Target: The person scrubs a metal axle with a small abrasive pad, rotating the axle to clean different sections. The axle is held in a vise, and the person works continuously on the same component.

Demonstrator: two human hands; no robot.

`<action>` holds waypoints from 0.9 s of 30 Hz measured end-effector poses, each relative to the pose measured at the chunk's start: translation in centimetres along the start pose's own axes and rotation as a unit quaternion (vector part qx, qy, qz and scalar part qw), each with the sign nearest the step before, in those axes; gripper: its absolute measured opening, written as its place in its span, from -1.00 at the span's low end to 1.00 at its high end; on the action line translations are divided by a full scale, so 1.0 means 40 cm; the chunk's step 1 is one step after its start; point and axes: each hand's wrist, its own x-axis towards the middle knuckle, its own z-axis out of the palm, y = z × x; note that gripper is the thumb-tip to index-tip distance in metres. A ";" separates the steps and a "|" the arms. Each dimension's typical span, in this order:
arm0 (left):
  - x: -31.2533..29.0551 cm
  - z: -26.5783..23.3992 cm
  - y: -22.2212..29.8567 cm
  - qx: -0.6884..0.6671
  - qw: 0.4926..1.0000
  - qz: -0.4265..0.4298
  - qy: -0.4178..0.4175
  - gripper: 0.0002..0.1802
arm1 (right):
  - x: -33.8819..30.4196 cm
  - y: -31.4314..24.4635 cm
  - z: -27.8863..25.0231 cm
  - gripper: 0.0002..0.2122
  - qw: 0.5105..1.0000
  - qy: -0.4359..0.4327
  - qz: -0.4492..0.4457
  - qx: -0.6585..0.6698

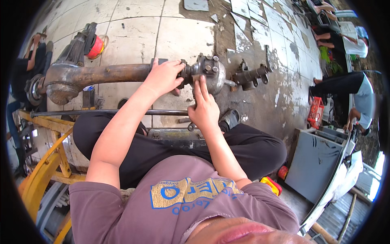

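A long rusty axle housing (pixel 109 74) lies across in front of me, with a bulging round casing at its left end and a bolted metal hub (pixel 212 73) at its right end. My left hand (pixel 164 76) grips the tube just left of the hub. My right hand (pixel 204 106) reaches up under the hub, fingers pressed against its lower face; whether it holds a tool I cannot tell. A thin steel rod (pixel 109 112) runs below the axle.
A loose steering knuckle part (pixel 250 76) lies right of the hub on the stained tiled floor. A yellow metal frame (pixel 44 162) stands at left, a red crate (pixel 315 113) and grey cabinet (pixel 315 162) at right. Other people sit at far right.
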 end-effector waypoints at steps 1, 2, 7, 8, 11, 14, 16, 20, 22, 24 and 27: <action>0.001 -0.006 -0.005 0.003 1.000 -0.002 0.005 -0.30 | 0.007 -0.010 -0.002 -0.08 1.000 -0.006 0.007 -0.002; 0.004 -0.010 -0.004 0.006 1.000 -0.004 0.010 -0.30 | 0.010 -0.015 -0.004 -0.10 1.000 -0.012 0.015 -0.004; 0.003 0.002 -0.004 0.011 1.000 0.017 0.023 -0.31 | -0.016 -0.005 -0.005 -0.07 0.999 -0.030 0.012 0.004; 0.003 0.004 -0.002 0.010 1.000 0.013 0.020 -0.31 | -0.007 -0.008 -0.006 -0.07 0.999 -0.031 0.019 0.005; 0.003 0.001 -0.009 0.018 0.999 0.011 0.026 -0.30 | -0.001 -0.024 -0.012 -0.08 0.999 -0.030 0.026 0.003; -0.004 0.009 0.000 0.019 1.000 0.016 0.017 -0.29 | -0.033 -0.010 -0.017 -0.07 0.997 -0.072 0.032 0.014; 0.004 0.003 -0.007 0.019 1.000 0.015 0.020 -0.30 | -0.005 -0.002 -0.001 -0.05 0.999 -0.028 0.017 0.010; 0.007 0.005 -0.004 0.019 0.999 0.011 0.035 -0.33 | -0.029 -0.010 0.003 -0.06 0.999 -0.029 0.014 0.005; 0.005 0.012 -0.003 0.015 0.999 0.020 0.036 -0.34 | -0.022 -0.013 -0.004 -0.07 0.999 -0.031 0.018 0.014; 0.005 0.009 -0.002 0.012 0.999 0.017 0.039 -0.34 | 0.002 -0.009 -0.007 -0.06 1.000 -0.019 0.017 0.016; 0.007 0.011 -0.006 0.012 0.998 0.024 0.052 -0.34 | -0.027 -0.006 0.010 -0.07 1.000 -0.016 0.009 0.019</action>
